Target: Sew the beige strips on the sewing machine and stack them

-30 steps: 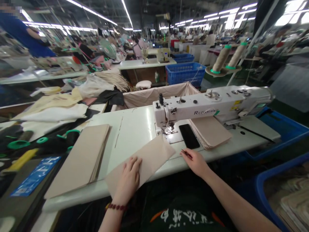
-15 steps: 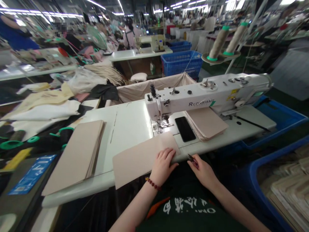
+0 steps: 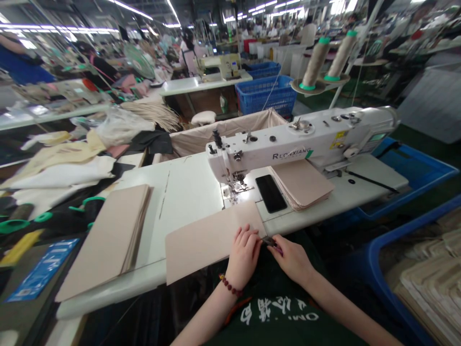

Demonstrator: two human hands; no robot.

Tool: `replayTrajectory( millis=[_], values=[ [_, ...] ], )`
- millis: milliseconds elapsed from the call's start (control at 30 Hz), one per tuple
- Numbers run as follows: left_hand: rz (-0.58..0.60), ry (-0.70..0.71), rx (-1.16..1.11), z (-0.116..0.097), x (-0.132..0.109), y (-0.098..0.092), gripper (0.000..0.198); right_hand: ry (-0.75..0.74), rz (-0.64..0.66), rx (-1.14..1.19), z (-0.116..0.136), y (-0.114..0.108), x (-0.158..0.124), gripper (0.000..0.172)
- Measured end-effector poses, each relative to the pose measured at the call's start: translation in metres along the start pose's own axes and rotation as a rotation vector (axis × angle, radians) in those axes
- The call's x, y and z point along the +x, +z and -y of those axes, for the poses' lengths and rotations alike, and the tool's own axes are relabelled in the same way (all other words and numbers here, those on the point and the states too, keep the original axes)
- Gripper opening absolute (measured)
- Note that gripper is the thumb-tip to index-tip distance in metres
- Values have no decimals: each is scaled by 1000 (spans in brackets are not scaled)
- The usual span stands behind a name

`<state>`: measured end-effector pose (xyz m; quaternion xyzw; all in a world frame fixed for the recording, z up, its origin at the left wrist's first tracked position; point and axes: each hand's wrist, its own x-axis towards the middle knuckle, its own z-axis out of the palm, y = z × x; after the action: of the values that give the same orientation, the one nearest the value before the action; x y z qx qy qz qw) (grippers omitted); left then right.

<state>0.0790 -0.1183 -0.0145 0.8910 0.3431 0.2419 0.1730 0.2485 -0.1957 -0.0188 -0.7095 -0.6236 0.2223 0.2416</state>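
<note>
My left hand (image 3: 244,252) grips the near edge of a beige fabric panel (image 3: 205,238), its fingers bent over the top and the thumb drawn in close to them. The panel lies on the sewing table in front of the needle area, and its left part hangs past the table's front edge. In my right hand (image 3: 293,257) is a small pair of thread snips (image 3: 270,241). Their dark tips point left, right beside my left fingertips at the panel's near right corner. Whether the blades touch a thread is too small to tell.
A white sewing machine (image 3: 288,149) stands behind the panel. A black phone (image 3: 271,193) and a stack of beige panels (image 3: 304,181) lie to the right. Another panel stack (image 3: 108,230) sits at the left. A blue bin (image 3: 374,259) stands at the lower right.
My right hand has moved left, bringing the snips to my left fingers. My left thumb and fingers have drawn closer together on the panel edge. The view has shifted slightly.
</note>
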Motion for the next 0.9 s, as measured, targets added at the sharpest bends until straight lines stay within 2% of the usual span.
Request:
replayTrajectory(
  millis=[200,433,700,800,900],
  values=[
    [20,-28,-38,1,-3,0,15,19,-6,-17,2,5,2,20],
    [28,-66,-97,0,-1,-6,10,21,26,73,3,3,0,14],
    [36,-74,-115,-5,-2,-5,13,72,-20,73,2,8,4,24],
    [78,-33,-145,2,0,-19,15,81,-29,77,-1,7,5,25],
    [95,-51,-111,33,1,-43,25,114,-78,69,-4,3,5,22]
  ],
)
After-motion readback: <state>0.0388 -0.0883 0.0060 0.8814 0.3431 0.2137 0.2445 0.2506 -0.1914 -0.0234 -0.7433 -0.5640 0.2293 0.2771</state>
